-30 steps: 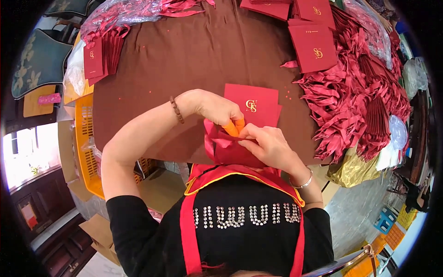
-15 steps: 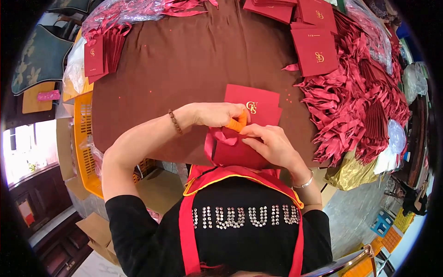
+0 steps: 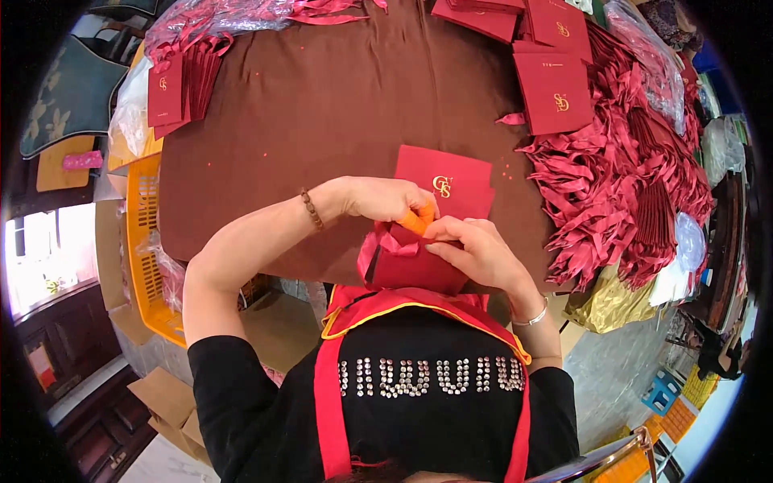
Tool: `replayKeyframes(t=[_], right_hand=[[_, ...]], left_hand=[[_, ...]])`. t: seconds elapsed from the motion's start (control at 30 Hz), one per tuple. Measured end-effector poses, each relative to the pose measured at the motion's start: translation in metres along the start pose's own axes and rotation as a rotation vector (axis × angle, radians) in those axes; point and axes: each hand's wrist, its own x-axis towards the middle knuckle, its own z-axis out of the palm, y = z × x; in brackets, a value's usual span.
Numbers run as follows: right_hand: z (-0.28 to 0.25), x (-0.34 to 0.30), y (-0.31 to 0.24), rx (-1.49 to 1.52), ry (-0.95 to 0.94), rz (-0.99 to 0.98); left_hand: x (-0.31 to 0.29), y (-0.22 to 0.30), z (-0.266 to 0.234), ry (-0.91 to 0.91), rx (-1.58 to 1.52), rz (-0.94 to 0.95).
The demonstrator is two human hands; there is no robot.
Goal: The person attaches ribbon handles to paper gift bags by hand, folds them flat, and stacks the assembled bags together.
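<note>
My left hand (image 3: 385, 198), with orange covers on its fingers, is closed on a red satin ribbon (image 3: 393, 241). Beside it my right hand (image 3: 483, 253) pinches at the same spot, thumb and forefinger together; the exact bit between the fingertips is hidden. Both hands are over a red paper bag (image 3: 420, 275) at the table's near edge, close against my apron. Just beyond them a flat red bag (image 3: 445, 163) with a gold emblem lies on the brown cloth, partly covered by my hands.
Brown cloth covers the table (image 3: 322, 105). A large heap of ribboned red bags (image 3: 596, 193) is at right, with flat red bags (image 3: 551, 92) behind it. More bags (image 3: 181, 92) stand at far left. An orange crate (image 3: 149, 249) is beside the table's left edge.
The hands stay together at the ribbon, with only slight finger movement. The whole view has shifted a little.
</note>
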Motion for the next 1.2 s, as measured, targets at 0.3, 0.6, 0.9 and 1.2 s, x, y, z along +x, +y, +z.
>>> replayKeyframes(t=[0.3,0.6,0.9,1.2], right_hand=[[0.0,0.005,0.013,0.156,0.083,0.088],[-0.006,0.02,0.023,0.327,0.155,0.18],[-0.003,0.047,0.025,0.161,0.232,0.183],[0.007,0.045,0.031,-0.387,0.424,-0.341]], left_hand=[[-0.008,0.001,-0.001,0.543,-0.139,-0.039],[-0.049,-0.002,0.066,0.778,-0.146,-0.08],[-0.084,0.01,0.1,0.926,0.46,-0.245],[-0.059,0.046,0.098,0.618,-0.163,0.157]])
